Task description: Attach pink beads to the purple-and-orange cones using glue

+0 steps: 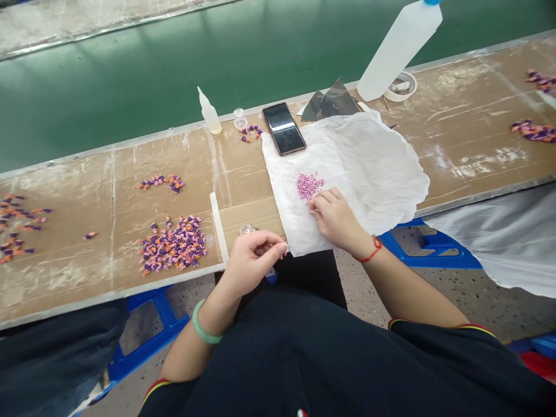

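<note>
Cardboard-lined tabletop (pixel 108 197), head view: pink granules (pixel 310 187) heaped mid-sheet on white tissue paper (pixel 369 168), near the tabletop's front edge. Tiny, light, loose, likely to roll; best taken by sweeping or pinching from the heap's edge. Right hand (pixel 334 217): fingers (pixel 319 204) curled together, tips beside the heap, pinch unclear. Left hand (pixel 252 263): fingers (pixel 273 247) pressed together above a small glass vessel (pixel 247 229); cannot tell if pinching anything.
</note>
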`<state>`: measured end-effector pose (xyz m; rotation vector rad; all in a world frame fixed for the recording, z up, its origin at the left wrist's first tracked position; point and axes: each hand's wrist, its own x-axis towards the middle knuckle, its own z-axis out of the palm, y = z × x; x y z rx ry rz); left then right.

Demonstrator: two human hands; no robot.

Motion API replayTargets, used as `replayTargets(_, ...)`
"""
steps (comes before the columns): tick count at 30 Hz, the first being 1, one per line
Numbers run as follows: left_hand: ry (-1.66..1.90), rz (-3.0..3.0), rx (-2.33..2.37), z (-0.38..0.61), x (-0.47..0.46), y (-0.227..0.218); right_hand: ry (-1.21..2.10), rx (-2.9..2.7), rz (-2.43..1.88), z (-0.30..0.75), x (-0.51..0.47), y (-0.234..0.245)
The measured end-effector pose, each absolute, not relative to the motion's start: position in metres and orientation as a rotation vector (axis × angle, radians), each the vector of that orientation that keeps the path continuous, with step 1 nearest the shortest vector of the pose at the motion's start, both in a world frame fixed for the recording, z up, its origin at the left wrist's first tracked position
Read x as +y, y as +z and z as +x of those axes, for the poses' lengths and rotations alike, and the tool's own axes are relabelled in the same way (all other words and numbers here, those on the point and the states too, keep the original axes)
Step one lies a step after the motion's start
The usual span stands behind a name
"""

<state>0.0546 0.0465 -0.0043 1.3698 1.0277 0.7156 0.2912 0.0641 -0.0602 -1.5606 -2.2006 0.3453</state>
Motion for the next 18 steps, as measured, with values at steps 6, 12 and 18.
replayTargets(6,0.725,1.379,1.001,0.074,0.053,-0.007,0.518,-2.136,-1.081,0.273,0.043,-0.019)
replayTargets(12,0.717,1.353,0.97,0.075,0.049,0.0,0.35,-2.229,-1.019,0.26,0.035,-0.003)
replayTargets(18,0.731,1.333,0.998,0.075,0.046,-0.001,0.309,-2.258,-1.025,0.256,0.031,0.003)
